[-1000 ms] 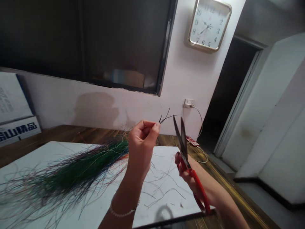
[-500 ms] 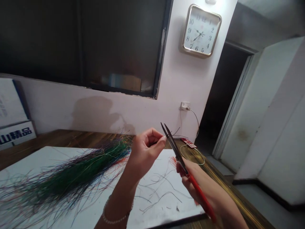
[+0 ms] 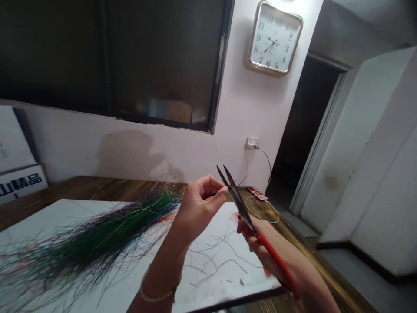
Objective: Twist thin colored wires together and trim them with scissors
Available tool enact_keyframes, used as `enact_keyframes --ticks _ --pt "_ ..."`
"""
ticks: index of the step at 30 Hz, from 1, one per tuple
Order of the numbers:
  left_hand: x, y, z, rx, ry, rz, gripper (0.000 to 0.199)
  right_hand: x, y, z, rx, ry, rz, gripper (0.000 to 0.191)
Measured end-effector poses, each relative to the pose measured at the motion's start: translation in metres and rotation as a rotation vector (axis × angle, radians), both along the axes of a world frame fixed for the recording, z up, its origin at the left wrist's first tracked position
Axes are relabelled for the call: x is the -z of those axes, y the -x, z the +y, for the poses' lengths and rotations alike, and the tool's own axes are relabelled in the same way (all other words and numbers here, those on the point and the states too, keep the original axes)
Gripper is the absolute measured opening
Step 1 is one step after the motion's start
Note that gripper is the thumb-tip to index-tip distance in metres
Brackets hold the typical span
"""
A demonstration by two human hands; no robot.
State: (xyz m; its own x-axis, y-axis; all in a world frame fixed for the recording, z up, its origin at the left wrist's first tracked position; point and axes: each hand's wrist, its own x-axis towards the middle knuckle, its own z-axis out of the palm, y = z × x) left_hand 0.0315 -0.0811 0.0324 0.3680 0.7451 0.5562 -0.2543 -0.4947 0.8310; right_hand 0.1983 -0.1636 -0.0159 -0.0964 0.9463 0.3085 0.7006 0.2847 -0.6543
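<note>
Left hand (image 3: 203, 201): I see it nearly closed, thumb and finger pinching the dark strands (image 3: 241, 181), whose free ends point to two o'clock.
Right hand (image 3: 262, 226): wrapped around the red scissors (image 3: 240, 205), at four o'clock from the left; the blades are slightly parted, close by the thumb tip.
Blades: I would set them square across the strands and keep the thumb out of their line; whether they touch it, I cannot tell.
Wire bundle (image 3: 114, 230): on the white board (image 3: 195, 293), towards nine o'clock.
Board edge: near side, five o'clock.
Room: I judge it better above the board than towards the wall (image 3: 189, 152), twelve o'clock.
</note>
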Motion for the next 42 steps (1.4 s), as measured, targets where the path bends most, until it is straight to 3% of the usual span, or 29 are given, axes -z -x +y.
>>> enact_keyframes --ticks 11,25,38,42 --pt "0.000 -0.001 -0.001 0.013 -0.011 0.024 0.016 0.000 -0.003 0.002 0.006 0.023 0.008 0.027" --pt "-0.001 -0.001 -0.001 0.040 0.003 0.026 0.017 0.002 -0.006 0.004 -0.015 -0.042 -0.019 0.020" --pt "0.001 -0.006 0.003 0.019 0.016 0.013 0.012 -0.009 0.013 0.002 0.171 0.075 -0.011 0.014" --pt "0.000 -0.007 0.005 -0.008 0.024 0.019 0.011 -0.009 0.014 0.004 0.165 0.075 -0.014 0.013"
